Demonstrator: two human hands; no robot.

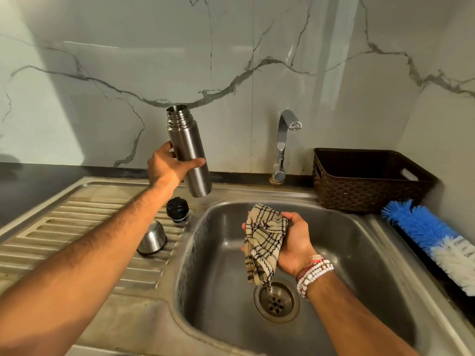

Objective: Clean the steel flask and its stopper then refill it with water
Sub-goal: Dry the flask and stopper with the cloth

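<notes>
Desk: Flask [189, 152] status?

Me: I see it in the air, tilted, open mouth upward, above the line where the drainboard [77, 227] meets the sink [359, 253], left of the tap [285, 140]. The left hand [167, 165] grasps its lower half, fingers wrapped round the steel.

Desk: Other hand?

Me: The right hand [295, 242] is clenched on a bunched checked cloth [264, 240] over the basin, one tail hanging toward the drain [277, 301].

Desk: What worries you?

Me: Three things, all my judgement. The hold is one-handed on smooth steel. If the flask is wet it could slide out and drop on the sink edge or on the stopper [177, 209] below. That stopper stands at the very lip of the basin, so a nudge from the flask base or the forearm could tip it in. The cup [151, 240] sits mouth-down on the ridges just beside the forearm, and a sweep of the arm could send it skidding. I see no water at the tap, and I can't tell whether the flask is clean inside, so refilling now might seal in dirt.

Desk: Count, please.

Me: One flask, one stopper, one cup, one cloth, one tap, one drain. Off to the right, one basket [359, 196] and one brush [431, 237]. Two hands, both occupied.
</notes>
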